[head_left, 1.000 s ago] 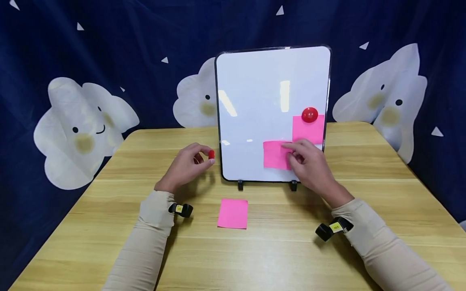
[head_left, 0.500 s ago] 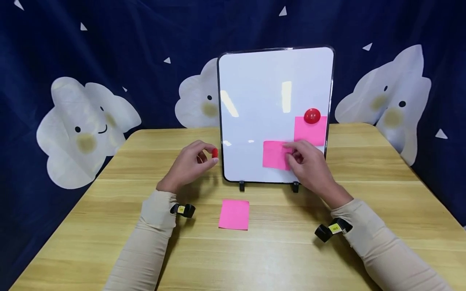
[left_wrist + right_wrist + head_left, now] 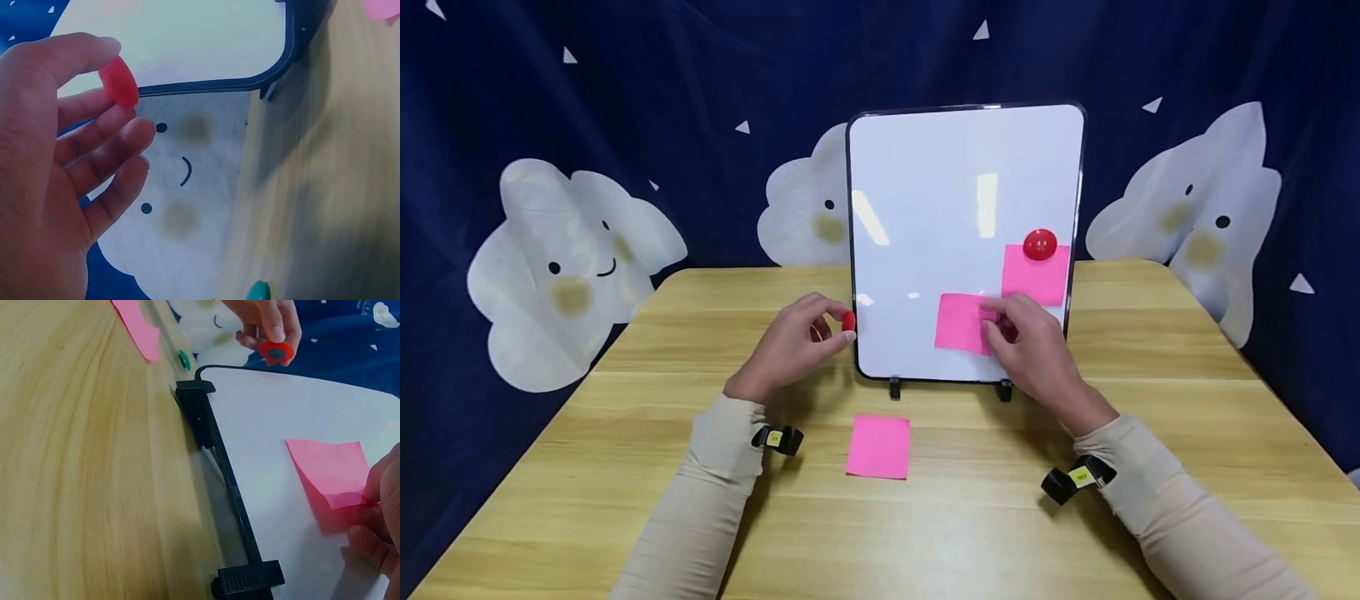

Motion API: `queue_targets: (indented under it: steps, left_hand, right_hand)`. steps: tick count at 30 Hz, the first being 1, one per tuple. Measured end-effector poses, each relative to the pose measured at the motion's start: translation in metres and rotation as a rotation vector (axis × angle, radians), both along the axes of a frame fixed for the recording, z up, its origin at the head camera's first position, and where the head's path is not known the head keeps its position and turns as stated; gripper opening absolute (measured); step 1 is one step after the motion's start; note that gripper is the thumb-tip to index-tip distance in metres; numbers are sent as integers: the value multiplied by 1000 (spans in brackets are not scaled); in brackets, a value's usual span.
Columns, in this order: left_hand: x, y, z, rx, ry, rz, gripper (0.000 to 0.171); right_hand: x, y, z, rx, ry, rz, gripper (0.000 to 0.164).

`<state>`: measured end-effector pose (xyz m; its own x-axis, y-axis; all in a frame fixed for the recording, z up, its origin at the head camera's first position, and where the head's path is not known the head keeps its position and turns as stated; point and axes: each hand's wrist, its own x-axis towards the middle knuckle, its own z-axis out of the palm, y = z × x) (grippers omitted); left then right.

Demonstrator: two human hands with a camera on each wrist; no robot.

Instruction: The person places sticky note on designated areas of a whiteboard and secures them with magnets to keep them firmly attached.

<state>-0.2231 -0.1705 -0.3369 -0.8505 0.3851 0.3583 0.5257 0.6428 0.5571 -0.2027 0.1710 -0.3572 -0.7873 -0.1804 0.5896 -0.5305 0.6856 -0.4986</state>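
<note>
Pinching red disc (image 3: 848,321) left, pink note (image 3: 960,323) right: both hands (image 3: 793,340) (image 3: 1033,346) partly curled

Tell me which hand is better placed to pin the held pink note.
Probably the left hand: it pinches a red magnet near the whiteboard, while the right hand holds the pink note.

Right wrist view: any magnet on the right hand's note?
No, the right hand pinches the pink note, whose visible face is bare, while the left hand holds a red magnet.
</note>
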Motion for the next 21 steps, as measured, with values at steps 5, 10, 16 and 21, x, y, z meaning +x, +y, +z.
queue_targets:
  steps: [5, 10, 16, 21]
  left_hand:
    - [-1, 0, 5, -3, 15, -3, 21]
    - [0, 5, 9, 10, 7, -12, 21]
    - [-1, 15, 10, 42, 19, -37, 15]
    - [0, 24, 15, 42, 42, -59, 16]
  right_hand:
    - [0, -2, 0, 4, 34, 10, 31]
    - [2, -1, -2, 28, 40, -5, 33]
    - [3, -3, -5, 86, 76, -17, 36]
    - [5, -5, -4, 144, 110, -42, 38]
